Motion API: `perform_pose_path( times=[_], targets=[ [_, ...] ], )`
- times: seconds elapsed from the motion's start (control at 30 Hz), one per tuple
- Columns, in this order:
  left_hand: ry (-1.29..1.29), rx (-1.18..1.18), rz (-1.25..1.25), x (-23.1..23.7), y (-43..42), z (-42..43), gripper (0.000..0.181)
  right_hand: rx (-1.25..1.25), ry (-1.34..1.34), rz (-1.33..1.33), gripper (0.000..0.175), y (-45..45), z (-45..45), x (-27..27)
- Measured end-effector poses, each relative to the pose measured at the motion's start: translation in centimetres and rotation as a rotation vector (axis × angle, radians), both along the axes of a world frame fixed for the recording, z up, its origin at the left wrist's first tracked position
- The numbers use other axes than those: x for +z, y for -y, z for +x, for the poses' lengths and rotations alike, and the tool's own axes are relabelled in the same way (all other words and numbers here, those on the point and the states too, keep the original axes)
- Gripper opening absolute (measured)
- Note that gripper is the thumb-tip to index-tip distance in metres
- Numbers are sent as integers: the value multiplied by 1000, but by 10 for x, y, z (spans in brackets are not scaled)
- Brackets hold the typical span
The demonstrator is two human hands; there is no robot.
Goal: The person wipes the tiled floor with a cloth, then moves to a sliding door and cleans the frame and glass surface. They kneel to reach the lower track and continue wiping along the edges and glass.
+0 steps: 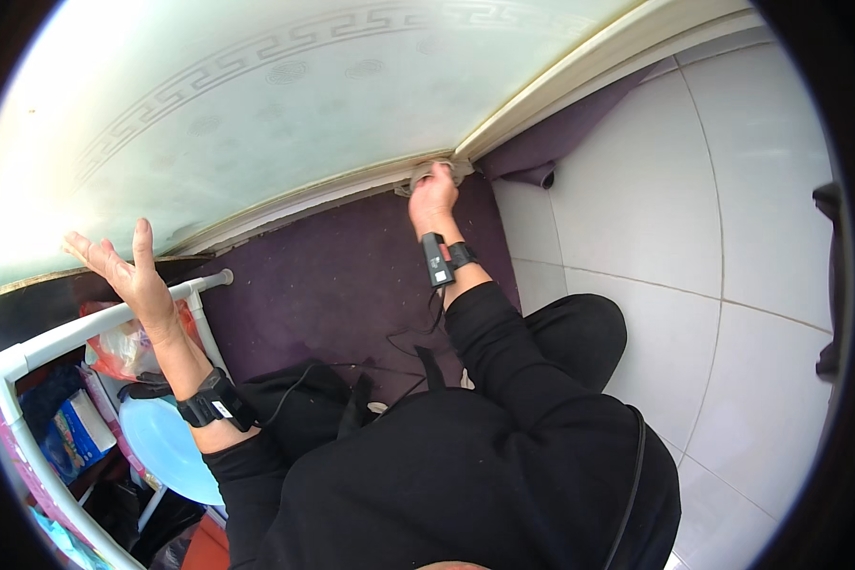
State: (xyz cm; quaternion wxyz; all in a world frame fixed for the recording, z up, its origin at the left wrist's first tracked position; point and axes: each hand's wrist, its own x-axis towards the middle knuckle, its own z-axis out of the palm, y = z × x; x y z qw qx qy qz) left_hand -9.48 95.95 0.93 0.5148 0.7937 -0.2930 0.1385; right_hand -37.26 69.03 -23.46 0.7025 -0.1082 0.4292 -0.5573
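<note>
Before me rises a frosted glass panel [313, 107] with a key-fret pattern, set in a pale frame [328, 187]. My right hand [434, 199] is at the frame's lower corner with its fingers closed over a light, crumpled cloth [422, 174]. That cloth lies against the bottom rail, partly hidden by the hand. My left hand [132, 274] is raised before the panel's left end, fingers apart and holding nothing. Whether its fingertips touch the glass, I cannot tell. Both forearms wear black strapped devices, the right one [438, 260] and the left one [217, 406], with thin cables.
A dark purple mat [320, 271] covers the floor below the panel. Its neighbour is a rolled-edge purple cloth [534, 171] on white floor tiles [634, 214]. At left stands a white tubular rack [64, 345] with a plastic bag [125, 349] and a light blue basin [167, 445].
</note>
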Motion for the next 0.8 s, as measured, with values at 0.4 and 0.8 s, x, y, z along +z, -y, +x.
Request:
perform_pose_path(
  times=[0.4,0.8],
  targets=[
    [24,0,69,-2,-7,3,100,50,41,180,8,8,-7,3],
    [51,-16,76,1,-9,-1,100,-98,111,92,22,50,-60,11]
  ],
)
